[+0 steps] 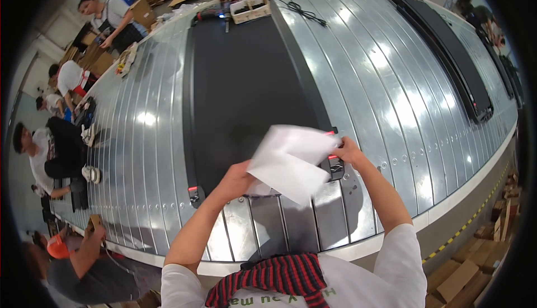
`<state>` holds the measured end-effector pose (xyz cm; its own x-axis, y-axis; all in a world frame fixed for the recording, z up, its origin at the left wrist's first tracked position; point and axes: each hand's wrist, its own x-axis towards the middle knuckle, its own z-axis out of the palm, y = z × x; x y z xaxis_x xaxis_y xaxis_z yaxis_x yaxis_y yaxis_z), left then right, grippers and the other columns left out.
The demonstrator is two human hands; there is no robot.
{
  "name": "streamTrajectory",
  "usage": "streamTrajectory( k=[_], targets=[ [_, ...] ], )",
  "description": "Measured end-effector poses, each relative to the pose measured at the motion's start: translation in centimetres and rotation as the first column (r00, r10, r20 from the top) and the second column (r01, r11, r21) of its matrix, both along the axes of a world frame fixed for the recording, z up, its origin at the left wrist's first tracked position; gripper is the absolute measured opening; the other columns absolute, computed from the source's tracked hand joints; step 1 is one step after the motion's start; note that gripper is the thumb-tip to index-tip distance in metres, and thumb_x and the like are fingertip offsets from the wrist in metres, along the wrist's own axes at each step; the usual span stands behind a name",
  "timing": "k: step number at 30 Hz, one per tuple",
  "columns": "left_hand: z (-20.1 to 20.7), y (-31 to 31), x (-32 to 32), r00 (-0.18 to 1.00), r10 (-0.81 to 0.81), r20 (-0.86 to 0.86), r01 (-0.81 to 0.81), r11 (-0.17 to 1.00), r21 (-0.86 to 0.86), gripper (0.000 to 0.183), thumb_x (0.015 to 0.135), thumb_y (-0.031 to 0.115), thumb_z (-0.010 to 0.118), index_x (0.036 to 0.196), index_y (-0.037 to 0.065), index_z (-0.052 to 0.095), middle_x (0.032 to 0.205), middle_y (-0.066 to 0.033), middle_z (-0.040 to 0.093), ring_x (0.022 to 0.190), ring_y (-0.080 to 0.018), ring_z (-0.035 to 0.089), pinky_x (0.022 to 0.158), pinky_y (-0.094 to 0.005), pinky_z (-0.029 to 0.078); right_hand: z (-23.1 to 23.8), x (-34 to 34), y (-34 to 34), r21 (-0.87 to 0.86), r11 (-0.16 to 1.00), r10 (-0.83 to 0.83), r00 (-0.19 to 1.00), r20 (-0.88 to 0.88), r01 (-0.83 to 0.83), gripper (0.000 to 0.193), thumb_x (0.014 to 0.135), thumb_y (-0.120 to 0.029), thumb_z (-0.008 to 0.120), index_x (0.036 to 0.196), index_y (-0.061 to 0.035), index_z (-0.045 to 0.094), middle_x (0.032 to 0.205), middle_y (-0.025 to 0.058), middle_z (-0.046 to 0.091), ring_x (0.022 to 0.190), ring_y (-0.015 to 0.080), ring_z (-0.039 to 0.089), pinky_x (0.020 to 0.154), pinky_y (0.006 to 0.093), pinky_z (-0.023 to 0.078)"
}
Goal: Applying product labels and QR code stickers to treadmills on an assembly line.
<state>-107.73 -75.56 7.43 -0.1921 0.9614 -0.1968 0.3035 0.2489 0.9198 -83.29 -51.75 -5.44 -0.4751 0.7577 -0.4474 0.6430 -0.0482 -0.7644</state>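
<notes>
White sheets of paper (288, 154), blurred by motion and partly folded over, hang between my two hands. At their left edge my left hand (238, 179) is closed on them. My right hand (348, 152) pinches the upper right corner. Below the paper lies a long black flat machine (240, 78) like a walking pad, with dark side rails. Its near corners carry black end caps with red marks; the right end cap (336, 168) is close under my right hand. The paper hides part of the machine's near end.
A parts bin (250, 11) stands on the machine's far end beside a tool with a blue light (219, 15). A black cable (305, 12) lies right of it. Another black machine (447, 56) rests at the right of the metal-slatted table (369, 95). Several people work around the table.
</notes>
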Motion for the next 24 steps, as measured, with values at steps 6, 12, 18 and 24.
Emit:
streamTrajectory(
  k=[6, 12, 18, 24],
  targets=[
    [2.6, -7.7, -0.4, 0.768, 0.380, 0.516, -0.386, 0.917, -0.102, 0.028, 0.081, 0.015, 0.058, 0.105, 0.001, 0.055, 0.093, -0.0020, 0.058, 0.086, -0.0115, 0.053, 0.073, -0.0254, 0.043, 5.0, -3.0, -3.6, 0.735, 0.661, -0.248, 0.969, 0.023, 0.151, 0.044, 0.073, -0.036, 0.064, 0.096, -0.0004, 0.052, 0.080, 0.0083, 0.058, 0.074, 0.0172, 0.056, 0.065, 0.0294, 0.044],
    [3.8, -14.9, -0.5, 0.660, 0.382, 0.647, -0.464, 0.884, -0.048, 0.036, 0.081, 0.015, 0.058, 0.112, 0.001, 0.048, 0.105, -0.0048, 0.054, 0.094, -0.0140, 0.051, 0.080, -0.0280, 0.042, 15.7, -7.4, -19.4, -0.092, 0.937, 0.206, 0.745, -0.635, -0.337, 0.026, 0.084, -0.018, 0.054, 0.103, -0.0012, 0.053, 0.093, 0.0036, 0.059, 0.084, 0.0087, 0.054, 0.073, 0.0239, 0.043],
    [5.4, -20.8, -1.8, 0.626, 0.270, 0.732, -0.402, 0.916, 0.006, 0.038, 0.080, 0.012, 0.059, 0.113, 0.000, 0.047, 0.106, -0.0073, 0.054, 0.095, -0.0173, 0.052, 0.082, -0.0307, 0.043, 20.5, -10.0, -25.6, -0.110, 0.964, 0.116, 0.749, -0.653, -0.244, 0.013, 0.080, -0.009, 0.058, 0.087, 0.0017, 0.057, 0.079, 0.0042, 0.061, 0.069, 0.0053, 0.055, 0.061, 0.0193, 0.044],
    [6.8, -26.4, -3.3, 0.631, 0.163, 0.759, -0.359, 0.928, 0.099, 0.039, 0.078, 0.011, 0.060, 0.113, 0.001, 0.048, 0.106, -0.0075, 0.055, 0.095, -0.0169, 0.053, 0.082, -0.0304, 0.042, 20.5, -13.8, -31.9, 0.830, 0.557, 0.457, 0.829, -0.323, 0.017, 0.026, 0.072, -0.009, 0.063, 0.095, -0.0015, 0.054, 0.082, 0.0061, 0.056, 0.074, 0.0140, 0.055, 0.065, 0.0245, 0.044]
  ],
)
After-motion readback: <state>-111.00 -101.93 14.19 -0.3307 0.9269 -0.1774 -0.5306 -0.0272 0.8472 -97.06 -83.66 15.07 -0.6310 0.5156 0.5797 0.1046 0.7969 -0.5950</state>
